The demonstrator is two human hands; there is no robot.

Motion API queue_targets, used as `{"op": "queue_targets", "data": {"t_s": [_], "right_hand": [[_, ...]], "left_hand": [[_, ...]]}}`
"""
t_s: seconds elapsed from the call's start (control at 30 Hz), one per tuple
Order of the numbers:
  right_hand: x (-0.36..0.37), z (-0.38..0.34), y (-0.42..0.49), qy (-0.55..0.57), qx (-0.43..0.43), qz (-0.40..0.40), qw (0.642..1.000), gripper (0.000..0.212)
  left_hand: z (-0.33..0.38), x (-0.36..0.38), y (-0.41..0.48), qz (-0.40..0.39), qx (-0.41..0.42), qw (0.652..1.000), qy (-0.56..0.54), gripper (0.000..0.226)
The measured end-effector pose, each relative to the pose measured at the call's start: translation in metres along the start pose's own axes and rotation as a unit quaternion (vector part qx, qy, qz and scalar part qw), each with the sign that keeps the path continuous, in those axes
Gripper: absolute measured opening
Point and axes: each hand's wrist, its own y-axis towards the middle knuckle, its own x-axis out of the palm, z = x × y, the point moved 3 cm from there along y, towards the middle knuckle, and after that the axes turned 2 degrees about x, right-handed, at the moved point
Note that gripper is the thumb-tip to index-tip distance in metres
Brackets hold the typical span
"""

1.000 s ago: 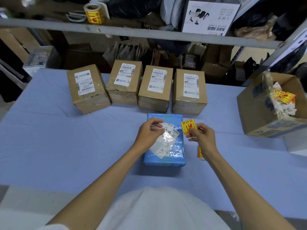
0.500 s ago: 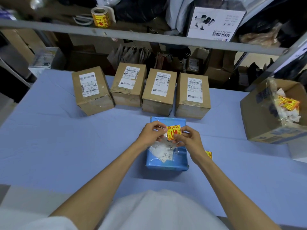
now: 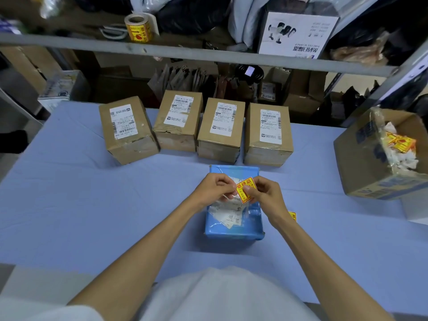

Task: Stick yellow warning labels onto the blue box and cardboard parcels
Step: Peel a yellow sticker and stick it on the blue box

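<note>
Label (image 3: pixel 245 190) pinched between both hands' fingers (image 3: pixel 249 189)

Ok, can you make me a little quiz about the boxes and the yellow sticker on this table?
1. How many cardboard parcels stand in the row behind the blue box?
2. True or false: the yellow label is already stuck flat on a cardboard parcel.
3. Where is the roll of labels? A: on the shelf above the table. B: on the blue box. C: in the person's lap.
Key: 1. Four. 2. False: the left hand and the right hand pinch it. 3. A.
</note>
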Motion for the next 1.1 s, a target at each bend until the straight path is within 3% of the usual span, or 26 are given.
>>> {"op": "queue_targets", "data": {"t_s": [0.53,0.67,0.73,0.8,0.9,1.1], "right_hand": [[-0.001,-0.002,0.005,-0.013,0.005,0.02,1.0,0.004],[-0.003,0.001,0.004,-0.074,-0.014,0.082,0.994,0.027],[-0.003,-0.002,0.002,-0.097,-0.053,0.095,0.989,0.024],[0.001,-0.005,-0.001,-0.097,-0.08,0.054,0.991,0.008],[0.007,-0.008,-0.005,-0.086,-0.086,0.003,0.993,0.013],[0.008,-0.011,-0.007,-0.064,-0.064,-0.017,0.996,0.006]], "left_hand": [[0.005,-0.002,-0.008,-0.032,-0.007,0.999,0.017,0.009],[0.005,0.0,-0.008,-0.033,0.002,0.999,0.003,0.008],[0.006,0.001,-0.007,-0.034,0.004,0.999,-0.002,0.007],[0.005,0.002,-0.007,-0.035,0.011,0.999,-0.009,0.008],[0.005,0.001,-0.005,-0.032,0.02,0.999,0.003,0.016],[0.002,0.0,-0.006,-0.033,0.037,0.999,0.009,0.014]]}}
